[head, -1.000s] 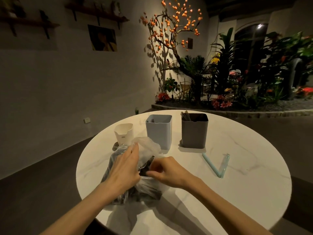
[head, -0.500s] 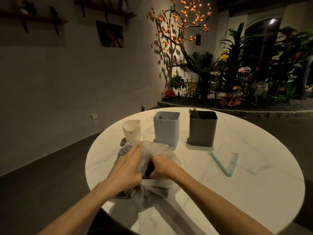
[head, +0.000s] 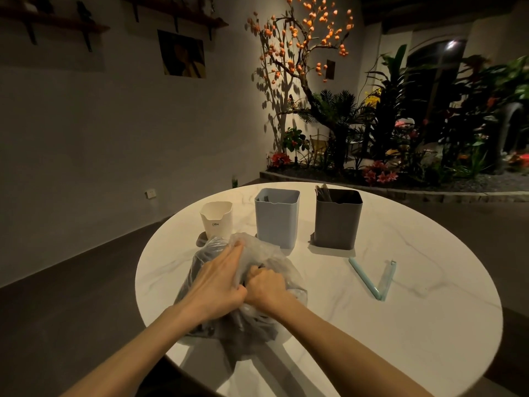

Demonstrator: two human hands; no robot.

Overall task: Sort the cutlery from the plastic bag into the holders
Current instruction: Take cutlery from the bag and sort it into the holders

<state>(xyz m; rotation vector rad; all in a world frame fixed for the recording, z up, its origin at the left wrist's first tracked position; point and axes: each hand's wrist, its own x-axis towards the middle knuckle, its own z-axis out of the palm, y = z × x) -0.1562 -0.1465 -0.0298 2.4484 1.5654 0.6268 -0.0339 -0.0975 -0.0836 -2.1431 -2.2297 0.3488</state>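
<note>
A clear plastic bag [head: 266, 250] full of dark cutlery lies on the round white table [head: 400, 325] in front of me. My left hand [head: 217, 282] lies on the bag's left side and pinches its film near the opening. My right hand [head: 266, 287] is curled inside the bag's mouth, its fingertips hidden among the cutlery. Behind the bag stand three holders: a small white one [head: 216, 219], a light blue one [head: 277, 217] and a dark grey one [head: 337, 219] with dark cutlery handles sticking out at its back left.
A light blue bag clip [head: 372, 279], open in a V, lies on the table right of the bag. The table edge curves close to my body. A planter bed with plants [head: 400, 156] lies beyond the table.
My right hand has gone deeper into the bag's mouth and curled tighter. My left hand has shifted along the bag's film. The camera has tilted and moved closer.
</note>
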